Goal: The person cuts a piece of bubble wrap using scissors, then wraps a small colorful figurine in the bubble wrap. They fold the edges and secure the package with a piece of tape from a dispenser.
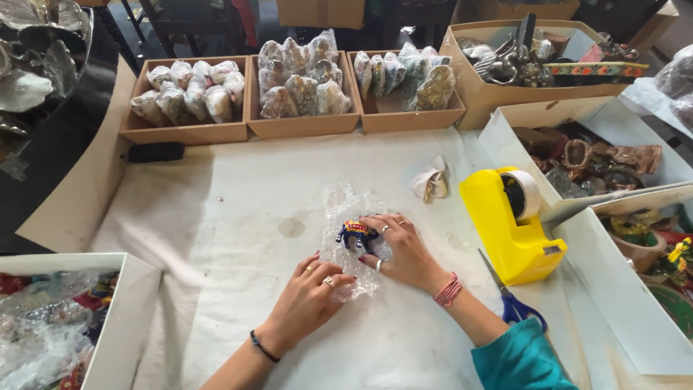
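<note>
Left hand (307,296): nearest the camera, at 6 o'clock of the cloth; fingers spread flat, pressing down the near edge of the bubble wrap (351,235); rings on two fingers, dark band at the wrist.
Right hand (401,249): just at 3 o'clock of the left hand; fingers curled lightly apart, tips touching the figurine and the wrap; pink thread bracelet at the wrist.
Elephant figurine (356,234): small, blue with painted trim, lying on the bubble wrap mid-table, under the right fingertips.
Scissors (509,297): blue-handled, at 4 o'clock of the figurine, beside the dispenser.
Tape dispenser (511,222): yellow, at 3 o'clock, near the right hand.
Crumpled paper (431,180): at 1 o'clock, apart from the wrap.
Cardboard trays (299,124): three in a row at 12 o'clock, packed with wrapped bundles.
</note>
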